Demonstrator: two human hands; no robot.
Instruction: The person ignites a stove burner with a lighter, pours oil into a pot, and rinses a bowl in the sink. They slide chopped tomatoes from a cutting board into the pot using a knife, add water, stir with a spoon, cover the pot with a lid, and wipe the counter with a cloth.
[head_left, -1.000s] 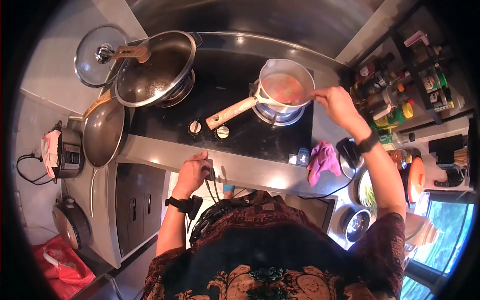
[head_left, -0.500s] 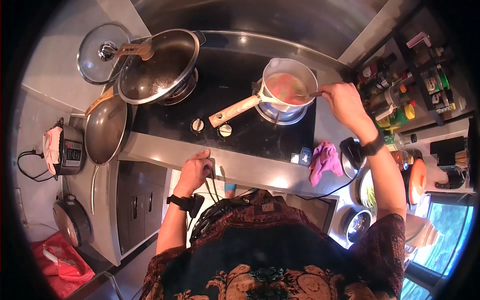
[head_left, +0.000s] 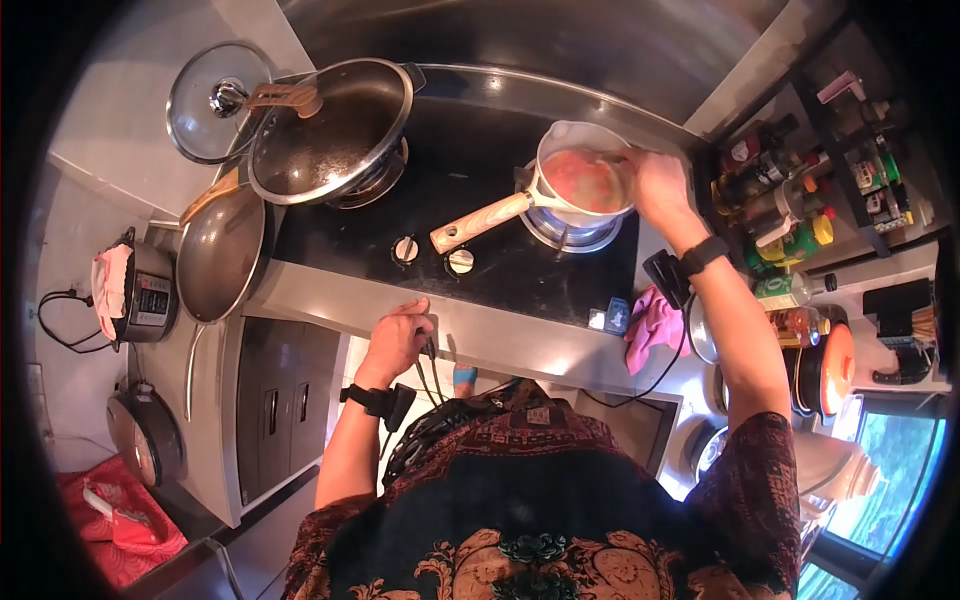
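Observation:
A pale saucepan (head_left: 548, 150) with a wood-grain handle (head_left: 483, 222) stands on the right burner, reddish, steaming food (head_left: 582, 182) inside. My right hand (head_left: 662, 190) is at the pan's right rim, fingers closed round a thin, dark utensil that reaches into the food; its lower end is hidden and its kind does not show. My left hand (head_left: 397, 343) is at the counter's front edge, left of the pan handle and below the stove knobs. Its fingers are curled beside dark cables (head_left: 432, 362); what they hold, if anything, is hidden.
A large wok (head_left: 330, 140) tilts on the left burner beside a glass lid (head_left: 205, 110). A frying pan (head_left: 222, 255) leans nearby. A purple cloth (head_left: 655, 330) lies at the counter's right end. Bottles (head_left: 770, 190) fill the right-hand rack.
My right hand has moved left and up, over the pan's rim, with the utensil further into the food. The camera view has shifted slightly. My left hand stays at the counter edge.

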